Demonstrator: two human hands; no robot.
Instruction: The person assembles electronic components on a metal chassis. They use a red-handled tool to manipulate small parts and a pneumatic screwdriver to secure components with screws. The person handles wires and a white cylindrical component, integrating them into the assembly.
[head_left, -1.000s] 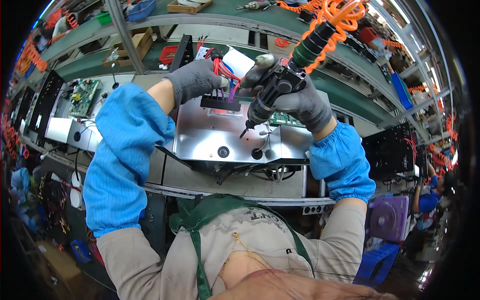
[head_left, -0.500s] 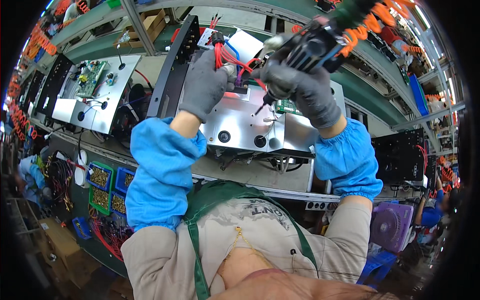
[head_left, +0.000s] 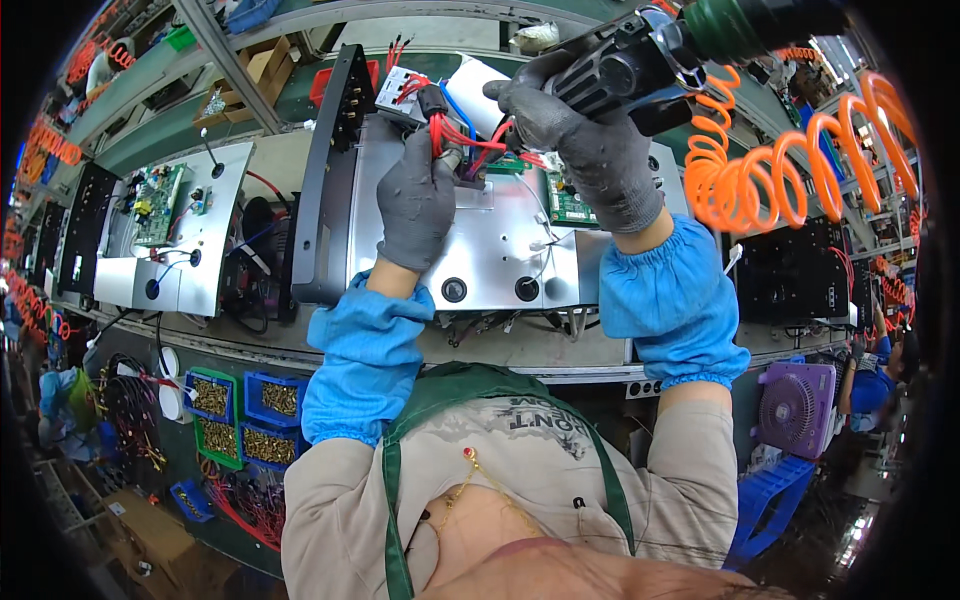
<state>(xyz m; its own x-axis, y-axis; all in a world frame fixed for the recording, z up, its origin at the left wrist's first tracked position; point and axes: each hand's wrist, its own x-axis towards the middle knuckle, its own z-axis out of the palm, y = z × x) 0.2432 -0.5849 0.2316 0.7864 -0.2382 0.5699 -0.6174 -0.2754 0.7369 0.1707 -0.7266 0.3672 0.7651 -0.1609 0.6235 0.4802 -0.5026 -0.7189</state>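
Left hand (head_left: 415,205), gloved grey, grip pinching the red wire bundle (head_left: 452,130) at the far edge of the silver metal chassis (head_left: 480,255) on the bench (head_left: 400,345). Right hand (head_left: 590,150), also gloved, grip wrapped tight around the black pneumatic screwdriver (head_left: 625,70), raised above the green circuit board (head_left: 568,200). Orange coiled air hose (head_left: 770,170) trailing right. Blue parts bins (head_left: 250,400) below the bench edge.

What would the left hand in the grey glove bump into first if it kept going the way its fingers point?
Probably the bundle of red wires that the left hand already touches at its fingertips; depth past them is unclear.
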